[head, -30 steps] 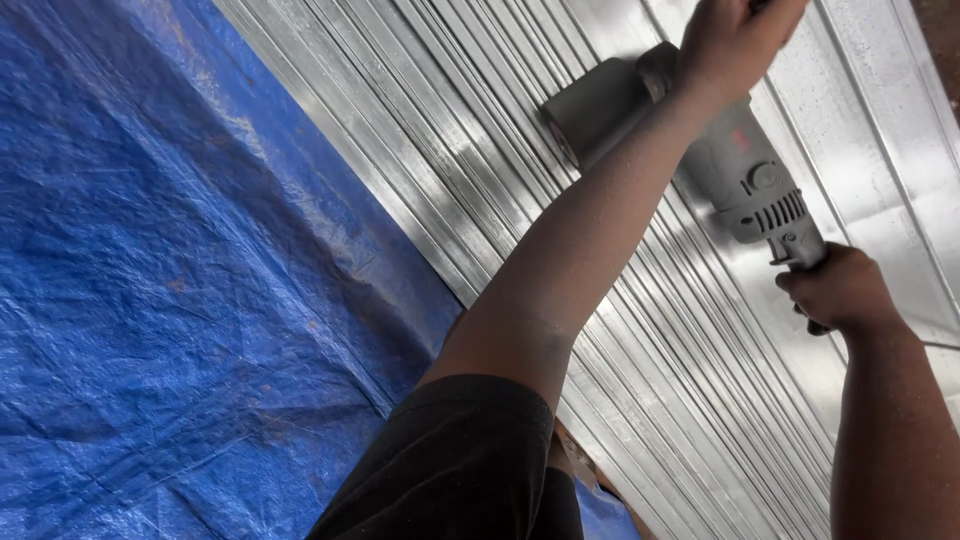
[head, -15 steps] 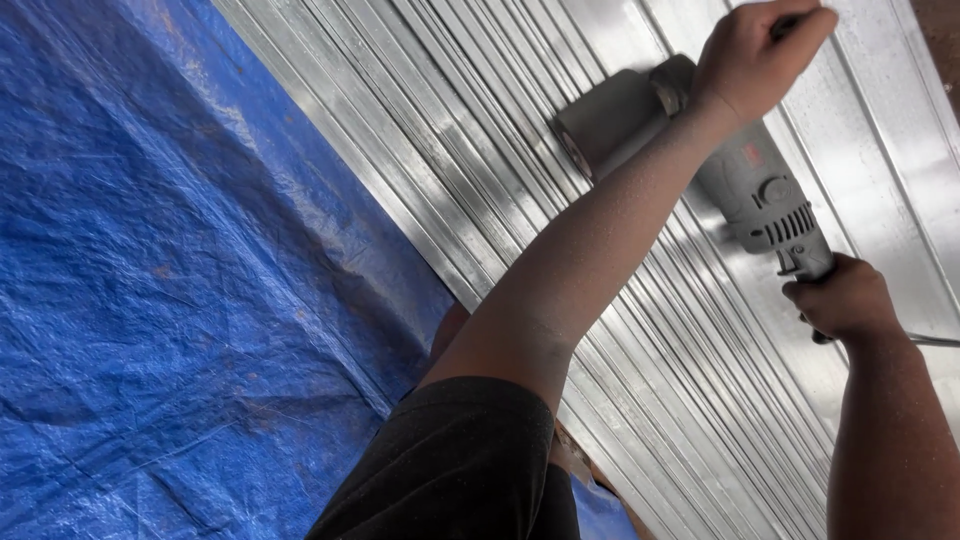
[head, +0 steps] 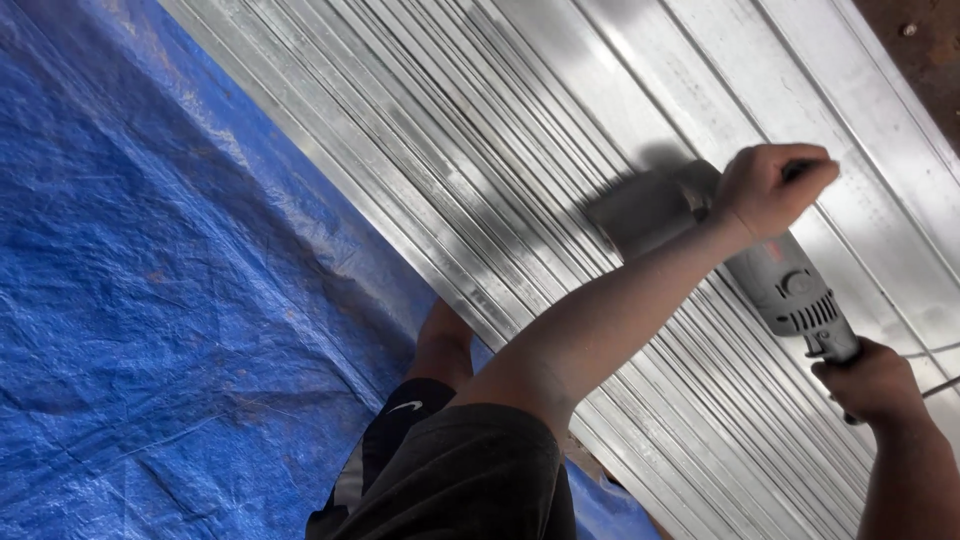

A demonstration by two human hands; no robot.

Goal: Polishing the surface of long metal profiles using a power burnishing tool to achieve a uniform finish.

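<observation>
The grey power tool, a grinder-like machine with a ribbed, vented body, lies on the stack of long aluminium profiles. Its long axis runs from lower right, where the rear handle sits, to upper left, where its blurred working head presses on the metal; it points up and left, roughly across the run of the profiles. The left hand is closed in a fist round a side handle near the head, the forearm stretching down toward the dark sleeve. The right hand is wrapped tight round the rear handle, and a thin cable runs off beside it to the right edge.

The profiles are bright, silvery and smooth, with narrow ribs and flat channels, laid side by side in straight diagonal lines from upper left to lower right. Under and beside them spreads a creased blue tarpaulin, woven and slightly dusty. A knee rests at the tarpaulin's edge, just beside the metal. Brown ground shows in the upper right corner.
</observation>
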